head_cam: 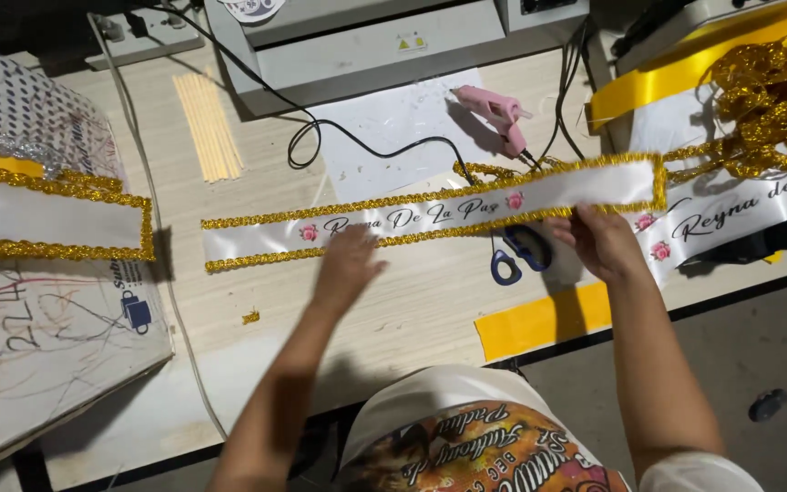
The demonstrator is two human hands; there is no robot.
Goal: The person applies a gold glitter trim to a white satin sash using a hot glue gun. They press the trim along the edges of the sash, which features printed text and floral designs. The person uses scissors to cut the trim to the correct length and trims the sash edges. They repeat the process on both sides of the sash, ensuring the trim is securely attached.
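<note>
While the white satin sash point(430, 217) lay flat on the wooden table point(412, 310), we kept both hands at its near edge. Its long axis ran left to right, rising slightly toward the right. Our left hand point(346, 264) rested open, fingers spread, on the sash's middle lower gold trim point(257, 258). Our right hand point(601, 241) pinched the sash near its right end, fingers closed on the edge. Blue-handled scissors point(519, 252) sat just below the sash, between both hands; the pink glue gun point(495, 114) lay beyond it.

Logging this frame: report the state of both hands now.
Left hand: open, blurred, fingers resting on the white sash with gold trim.
Right hand: closed, pinching the sash's lower edge.
</note>
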